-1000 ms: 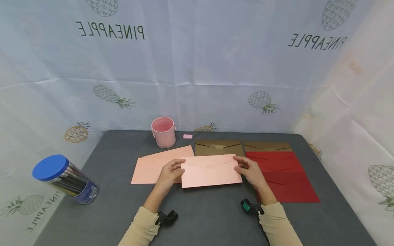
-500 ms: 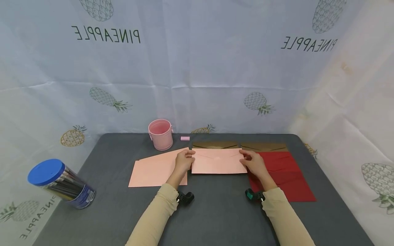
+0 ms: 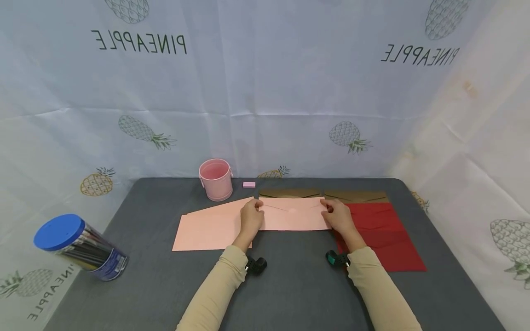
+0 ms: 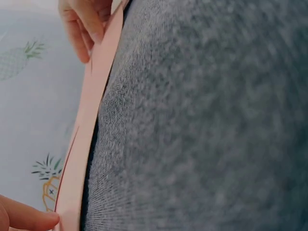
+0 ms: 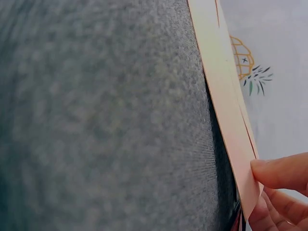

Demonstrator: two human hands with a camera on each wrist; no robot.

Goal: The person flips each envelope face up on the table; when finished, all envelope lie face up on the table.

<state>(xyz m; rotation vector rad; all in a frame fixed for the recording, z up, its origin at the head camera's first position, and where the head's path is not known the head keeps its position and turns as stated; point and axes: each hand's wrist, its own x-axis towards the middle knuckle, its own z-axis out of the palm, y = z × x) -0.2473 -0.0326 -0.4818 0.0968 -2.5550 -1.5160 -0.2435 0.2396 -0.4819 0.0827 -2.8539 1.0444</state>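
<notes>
A pale pink envelope (image 3: 294, 217), its flap line towards the back, lies between the two hands at mid-table. My left hand (image 3: 250, 218) pinches its left edge, and my right hand (image 3: 339, 217) grips the right edge. In the right wrist view, the thumb (image 5: 279, 171) is on the front face and the other fingers are behind. Part of two gold-brown envelopes (image 3: 354, 196) shows behind; the pink one covers most of the left one. More pink envelopes (image 3: 211, 229) lie to the left, partly under my left hand. Overlapping red envelopes (image 3: 389, 248) lie at the right.
At the back left stands a pink bucket (image 3: 216, 180), with a small pink block (image 3: 249, 185) beside it. A clear jar with a blue lid (image 3: 60, 232), full of pencil-like sticks, stands at the left of the grey table (image 3: 290, 285). A pineapple-print cloth hangs behind.
Both hands have carried the pink envelope back, and slightly right, from in front of the gold-brown envelopes to over the left one. In the last half second it has lowered slightly.
</notes>
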